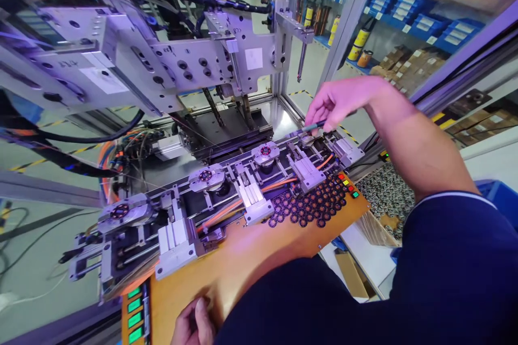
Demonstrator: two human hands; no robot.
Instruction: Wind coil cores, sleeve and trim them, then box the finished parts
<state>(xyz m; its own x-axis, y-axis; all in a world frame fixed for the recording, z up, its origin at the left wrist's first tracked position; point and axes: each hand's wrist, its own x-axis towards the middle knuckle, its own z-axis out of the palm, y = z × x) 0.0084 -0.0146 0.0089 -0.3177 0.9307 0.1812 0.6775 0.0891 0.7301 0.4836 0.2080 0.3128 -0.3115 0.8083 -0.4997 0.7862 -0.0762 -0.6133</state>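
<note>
My right hand point(338, 102) reaches over the far right end of the row of metal fixtures, its fingers closed around a slim, dark, pen-like tool point(313, 126). The tool's thin end points left, over the rightmost fixture point(309, 141), which the hand partly covers. Other fixtures in the row carry round ring-shaped parts with red inside, such as the near one point(206, 175) and the one beside it point(265, 151). Low in the view, my left hand point(194, 324) is curled by the orange tabletop point(243, 250); what its fingers hold, if anything, is hidden.
Many small dark rings point(305, 205) lie on the tabletop's right part, near coloured buttons point(348, 186). Green buttons point(135, 319) line the left edge. A large machine head point(182, 67) overhangs the fixtures. A frame post point(348, 16) stands behind my right hand.
</note>
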